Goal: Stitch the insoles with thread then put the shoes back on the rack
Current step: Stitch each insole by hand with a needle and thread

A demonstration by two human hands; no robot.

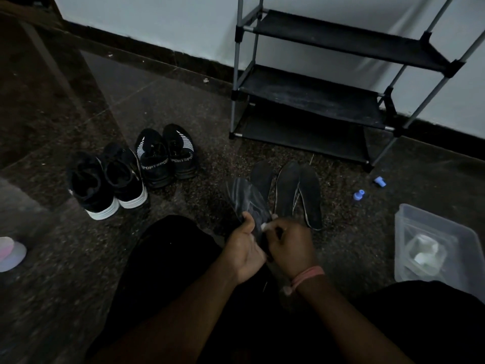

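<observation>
Left hand (242,249) grips the thin, floppy dark-grey foam insole (245,199) at its heel; right hand (290,245) pinches beside it, needle unclear. Light, bendy: likely best held near the stitch.

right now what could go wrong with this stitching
1. The scene is dim and the insole is dark, so the needle point is hard to see; the left hand gripping the insole close to the right hand could get pricked.
2. Three loose insoles lie on the floor just beyond the hands; they could get mixed up between the two pairs of shoes.
3. Two small blue pieces lie loose on the floor beside the box and could get lost.
</observation>
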